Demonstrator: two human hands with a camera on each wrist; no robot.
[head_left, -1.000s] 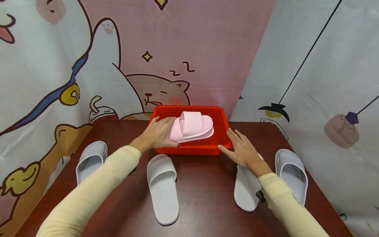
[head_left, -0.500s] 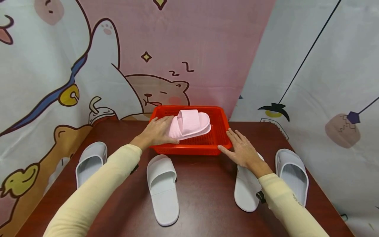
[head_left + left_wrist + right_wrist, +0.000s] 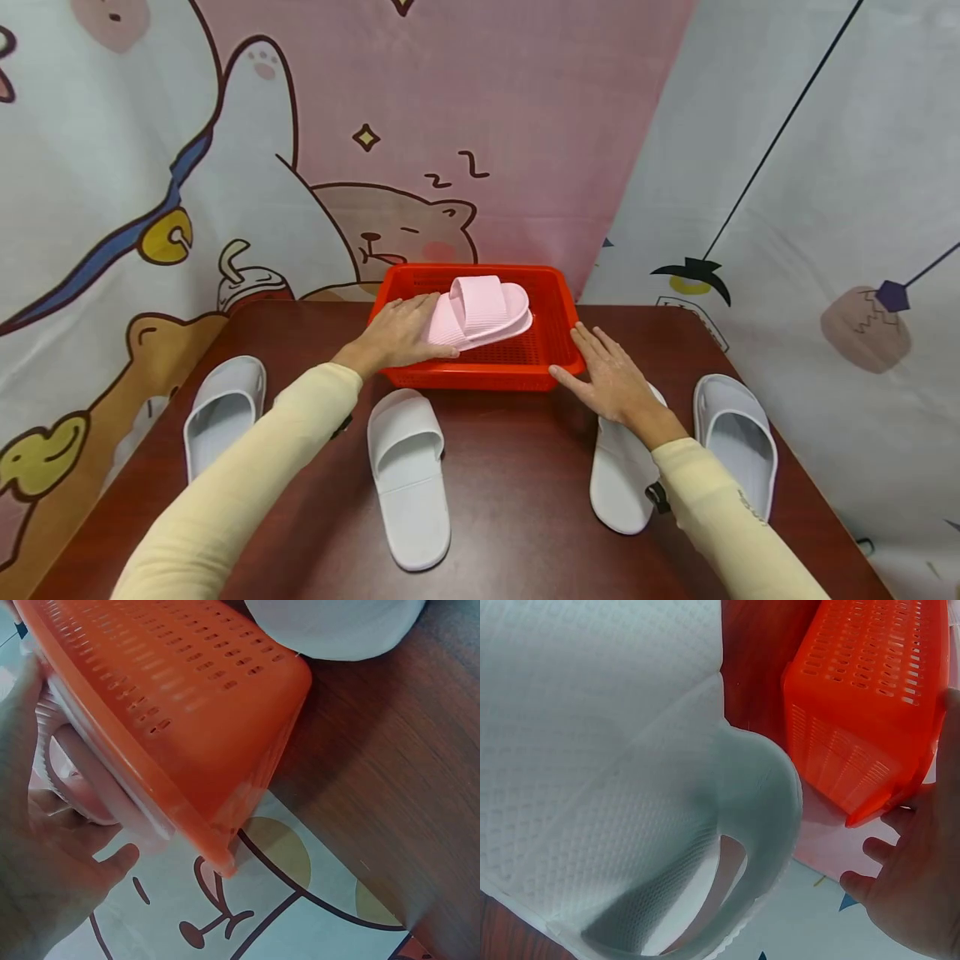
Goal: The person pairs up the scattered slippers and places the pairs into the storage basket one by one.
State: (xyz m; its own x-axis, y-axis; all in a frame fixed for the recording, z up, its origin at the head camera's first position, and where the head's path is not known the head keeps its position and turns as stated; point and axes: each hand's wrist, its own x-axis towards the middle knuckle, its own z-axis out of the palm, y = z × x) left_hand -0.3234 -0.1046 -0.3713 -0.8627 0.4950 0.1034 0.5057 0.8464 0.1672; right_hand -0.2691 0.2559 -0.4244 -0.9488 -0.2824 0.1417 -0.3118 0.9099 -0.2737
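Note:
In the head view a pair of pink slippers (image 3: pixel 486 307) lies tilted at the red basket (image 3: pixel 480 379), toes pointing right. My left hand (image 3: pixel 399 335) grips their heel end, thumb in front, over the basket's left side. The left wrist view shows this hand (image 3: pixel 45 877) beside the slippers (image 3: pixel 94 769) at the rim of the basket (image 3: pixel 176 697). My right hand (image 3: pixel 617 385) touches the basket's front right corner with its fingers extended. In the right wrist view the same hand (image 3: pixel 922 874) is against the rim of the basket (image 3: pixel 870 682).
A white slipper (image 3: pixel 414 508) lies before the basket; another (image 3: pixel 621 483) is partly under my right forearm. Grey slippers lie at the table's left (image 3: pixel 225 412) and right (image 3: pixel 738 454). A printed cloth (image 3: pixel 525 125) hangs behind the dark red table (image 3: pixel 517 517).
The pink slippers have shifted slightly left and lower in my left hand's grip. My right hand has kept its place at the basket corner. The head view has shifted a little.

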